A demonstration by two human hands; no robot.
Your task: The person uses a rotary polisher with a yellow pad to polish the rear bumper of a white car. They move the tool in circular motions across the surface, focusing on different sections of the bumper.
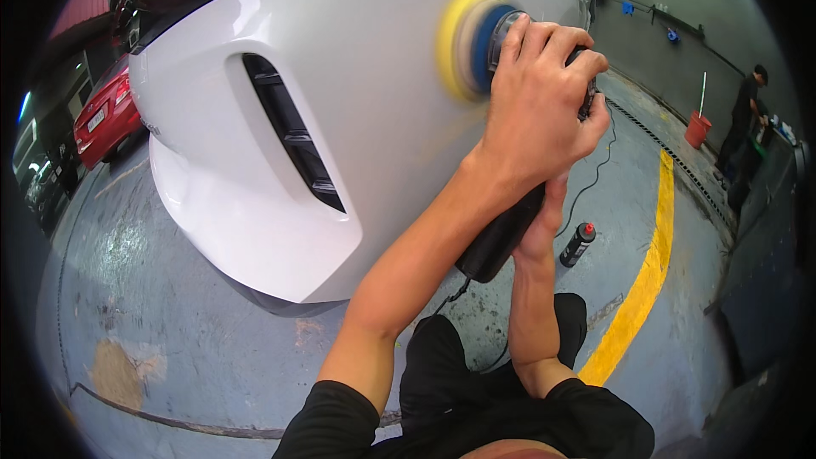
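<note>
A black polisher with a blue backing plate and a round yellow foam pad is held up against a white car body panel. The pad's edge is smeared by motion, and its face meets the panel. My left hand is closed over the polisher's head, fingers curled across the top. Lower down, my right hand wraps the black body from the right side; some of its fingers are hidden behind the tool. Left of the pad, a dark slatted vent is set in the panel.
A power cord trails over the grey floor. Near it stands a black bottle with a red cap. Beyond a yellow floor line are a red bucket and another person. A red car stands at left.
</note>
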